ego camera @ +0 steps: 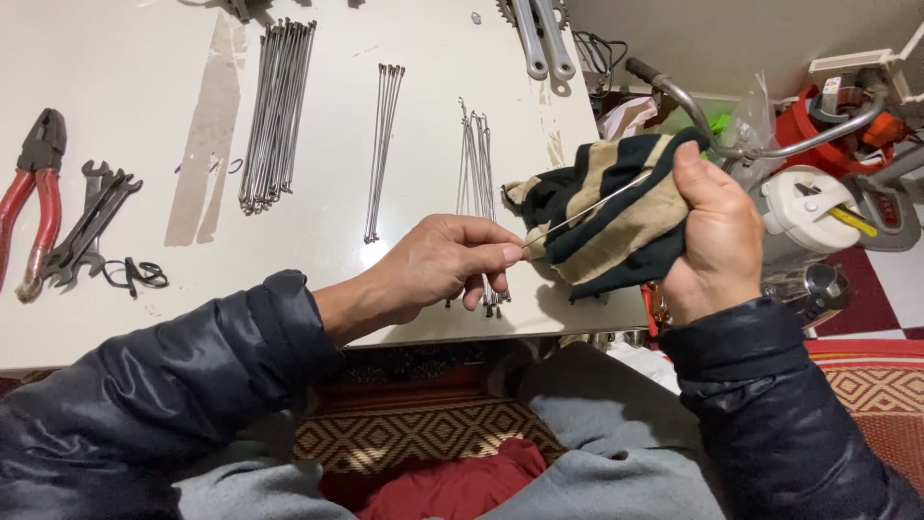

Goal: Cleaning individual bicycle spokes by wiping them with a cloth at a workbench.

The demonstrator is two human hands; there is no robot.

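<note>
white tabletop (125,87), scuffed in places, fills the upper left of the view, with a patterned woven mat (423,433) on the floor below it. left hand (438,262) is closed at the fingertips: thumb and forefinger pinch the near end of a thin metal spoke (587,208), the other fingers curled loosely under. right hand (717,241) is closed in a full grasp around a striped cloth (606,226), dark and tan, bunched over the table's right edge. the spoke runs up and to the right from the left fingertips, lying across the cloth; whether its far end passes inside the folds cannot be told.

on the table behind the hands: a small bundle of spokes (476,183) just beyond the left hand, a thinner group (385,144) further left, and a large bundle (277,111) left of that. red-handled pliers (34,197) lie at the far left, with flat spanners (91,221) just beside them. two crank arms (544,39) rest at the top edge. a curved handlebar (770,144) stands beyond the right hand.
</note>
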